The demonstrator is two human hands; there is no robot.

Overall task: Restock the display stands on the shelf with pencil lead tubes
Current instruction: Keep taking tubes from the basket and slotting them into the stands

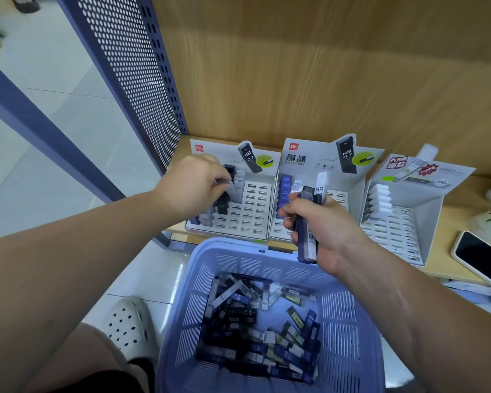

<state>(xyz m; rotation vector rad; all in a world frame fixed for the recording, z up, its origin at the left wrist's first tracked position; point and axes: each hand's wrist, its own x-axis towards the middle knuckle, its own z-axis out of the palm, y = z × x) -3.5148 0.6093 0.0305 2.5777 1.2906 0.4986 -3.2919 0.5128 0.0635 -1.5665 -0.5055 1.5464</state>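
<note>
Left hand (194, 184) over left display stand (253, 211) at left end of shelf (459, 219), fingertips pinching single tube (229, 173) at slot rows; tube blurred, largely hidden by fingers. Right hand (321, 222) before middle display stand (318, 160), fingers curled round bundle of pencil lead tubes (309, 242); count unclear. Loose tubes (255, 321) heaped in basket (338, 307) below shelf front edge, labels smeared. Right display stand (400, 234) holds white tubes (380, 194) along its left side. Phone (479, 256) at shelf front edge, cut off by frame.
</note>
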